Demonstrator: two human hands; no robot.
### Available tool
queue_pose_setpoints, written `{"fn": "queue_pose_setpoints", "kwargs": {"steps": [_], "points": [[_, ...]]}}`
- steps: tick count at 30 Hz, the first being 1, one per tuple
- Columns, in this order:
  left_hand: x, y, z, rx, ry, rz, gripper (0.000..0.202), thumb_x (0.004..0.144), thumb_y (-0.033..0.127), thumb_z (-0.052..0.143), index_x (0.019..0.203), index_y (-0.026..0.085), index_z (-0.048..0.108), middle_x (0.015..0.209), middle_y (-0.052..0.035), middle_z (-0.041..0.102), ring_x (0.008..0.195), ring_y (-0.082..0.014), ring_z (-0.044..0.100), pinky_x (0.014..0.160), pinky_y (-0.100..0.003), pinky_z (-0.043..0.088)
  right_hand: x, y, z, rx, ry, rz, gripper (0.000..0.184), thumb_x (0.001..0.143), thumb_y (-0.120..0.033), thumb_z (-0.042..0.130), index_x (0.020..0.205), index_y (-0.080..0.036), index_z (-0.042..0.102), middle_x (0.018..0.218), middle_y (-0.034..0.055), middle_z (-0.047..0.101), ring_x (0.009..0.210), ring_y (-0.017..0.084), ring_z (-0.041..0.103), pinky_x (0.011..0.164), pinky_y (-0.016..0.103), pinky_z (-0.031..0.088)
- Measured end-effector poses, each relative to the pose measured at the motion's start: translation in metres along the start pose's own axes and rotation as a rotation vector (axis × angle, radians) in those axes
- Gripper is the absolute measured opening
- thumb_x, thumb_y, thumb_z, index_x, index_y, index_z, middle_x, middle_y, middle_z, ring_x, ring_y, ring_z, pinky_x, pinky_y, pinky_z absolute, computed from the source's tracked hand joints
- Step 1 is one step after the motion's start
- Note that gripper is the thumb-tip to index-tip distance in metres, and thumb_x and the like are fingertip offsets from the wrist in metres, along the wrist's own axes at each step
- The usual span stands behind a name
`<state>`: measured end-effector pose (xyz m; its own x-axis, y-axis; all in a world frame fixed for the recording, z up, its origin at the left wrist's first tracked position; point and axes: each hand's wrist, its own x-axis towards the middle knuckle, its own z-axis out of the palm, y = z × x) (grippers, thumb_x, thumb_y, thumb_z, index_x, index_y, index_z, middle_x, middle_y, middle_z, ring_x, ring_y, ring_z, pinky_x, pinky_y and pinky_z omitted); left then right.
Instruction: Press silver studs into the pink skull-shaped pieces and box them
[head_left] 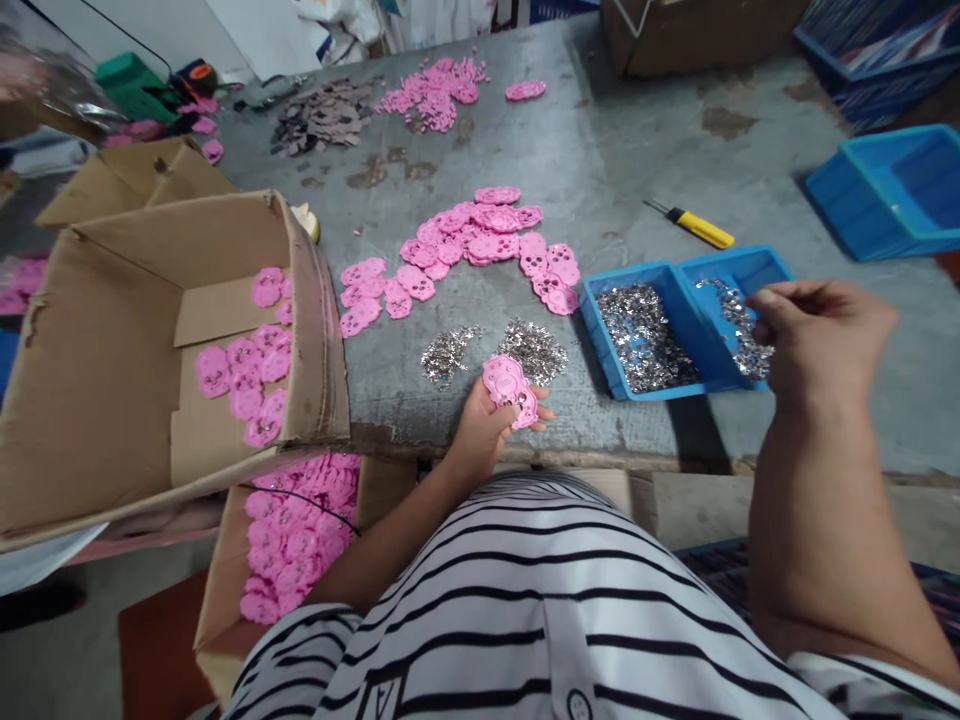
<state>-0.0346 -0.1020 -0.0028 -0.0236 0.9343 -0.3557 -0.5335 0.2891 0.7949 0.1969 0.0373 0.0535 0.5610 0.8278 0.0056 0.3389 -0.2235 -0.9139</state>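
- left of the blue tray (652,393), at the worktop (600,150) edge, the left hand (480,430) has its grip clenched around stacked pink pieces (510,388).
- over the blue tray's right compartment, the right hand (821,335) curls above silver bits (731,310); whether its grip pinches any, i cannot tell.

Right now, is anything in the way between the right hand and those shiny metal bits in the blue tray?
Nothing visible. The right hand is directly above the metal bits in the right compartment of the blue tray, fingers pinched.
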Motion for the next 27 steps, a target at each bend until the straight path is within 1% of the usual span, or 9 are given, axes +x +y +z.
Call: {"fn": "queue_pose_setpoints", "kwargs": {"steps": [2,3,5,7,9,13,16,24,27], "points": [[0.001,-0.001,0.001,-0.003,-0.003,0.004,0.046,0.064,0.025,0.069,0.105,0.019,0.047,0.091,-0.0059,0.072,0.075,-0.0217,0.069,0.066,-0.033,0.051,-0.021,-0.008,0.006,0.114,-0.174,-0.046,0.025,0.068,0.002,0.066,0.056,-0.018,0.058,0.046,-0.0042,0.049,0.043,0.009,0.038,0.049,0.029,0.028],[0.002,-0.001,0.001,-0.003,0.003,0.008,0.046,0.064,0.025,0.071,0.104,0.019,0.048,0.09,-0.0055,0.071,0.075,-0.0215,0.069,0.065,-0.033,0.051,-0.032,-0.009,0.01,0.156,-0.307,-0.055,0.02,0.066,-0.002,0.07,0.058,-0.018,0.06,0.048,-0.0034,0.052,0.043,0.009,0.039,0.048,0.028,0.028],[0.003,-0.001,0.003,-0.004,0.029,0.029,0.045,0.064,0.025,0.073,0.1,0.019,0.048,0.088,-0.0039,0.07,0.071,-0.0198,0.069,0.061,-0.03,0.05,-0.056,-0.005,0.021,0.226,-0.612,-0.046,0.015,0.065,-0.02,0.078,0.062,-0.018,0.063,0.055,-0.0011,0.06,0.043,0.009,0.039,0.045,0.027,0.028],[0.005,-0.001,0.004,-0.007,0.062,0.067,0.045,0.063,0.026,0.076,0.097,0.019,0.047,0.084,-0.0018,0.069,0.066,-0.0168,0.067,0.057,-0.027,0.05,-0.077,0.004,0.033,0.258,-0.858,-0.05,0.024,0.065,-0.038,0.079,0.064,-0.02,0.064,0.059,-0.0007,0.062,0.045,0.009,0.04,0.046,0.027,0.031],[0.006,-0.001,0.004,-0.018,0.096,0.101,0.046,0.063,0.027,0.078,0.095,0.019,0.047,0.081,-0.0003,0.068,0.061,-0.0145,0.066,0.054,-0.025,0.049,-0.094,0.015,0.045,0.266,-0.982,-0.09,0.03,0.066,-0.047,0.076,0.065,-0.02,0.063,0.063,-0.0003,0.062,0.051,0.011,0.046,0.051,0.028,0.038],[0.008,-0.003,0.003,-0.019,0.155,0.127,0.05,0.059,0.027,0.081,0.095,0.019,0.046,0.073,0.0032,0.065,0.056,-0.0131,0.064,0.048,-0.022,0.048,-0.113,0.032,0.063,0.224,-1.034,-0.276,0.028,0.076,-0.045,0.069,0.066,-0.02,0.061,0.072,0.0022,0.062,0.071,0.016,0.056,0.07,0.032,0.045],[0.008,-0.005,0.002,-0.021,0.2,0.122,0.053,0.055,0.028,0.083,0.093,0.018,0.046,0.07,0.0052,0.062,0.052,-0.0114,0.062,0.044,-0.02,0.046,-0.116,0.04,0.069,0.194,-1.041,-0.371,0.024,0.081,-0.039,0.064,0.067,-0.02,0.061,0.077,0.0033,0.061,0.075,0.016,0.057,0.073,0.032,0.044],[0.01,-0.006,0.004,-0.015,0.219,0.097,0.053,0.054,0.026,0.082,0.092,0.019,0.046,0.068,0.0053,0.061,0.052,-0.0114,0.061,0.044,-0.02,0.045,-0.119,0.047,0.067,0.22,-1.06,-0.343,0.02,0.083,-0.034,0.061,0.069,-0.021,0.061,0.077,0.0029,0.061,0.076,0.017,0.056,0.075,0.032,0.044],[0.01,-0.005,0.003,0.01,0.261,0.092,0.051,0.053,0.026,0.081,0.09,0.019,0.046,0.067,0.0054,0.06,0.049,-0.0113,0.059,0.041,-0.02,0.044,-0.118,0.046,0.066,0.219,-1.075,-0.36,0.017,0.082,-0.031,0.061,0.069,-0.02,0.062,0.078,0.0032,0.062,0.077,0.017,0.057,0.075,0.032,0.043]]}}
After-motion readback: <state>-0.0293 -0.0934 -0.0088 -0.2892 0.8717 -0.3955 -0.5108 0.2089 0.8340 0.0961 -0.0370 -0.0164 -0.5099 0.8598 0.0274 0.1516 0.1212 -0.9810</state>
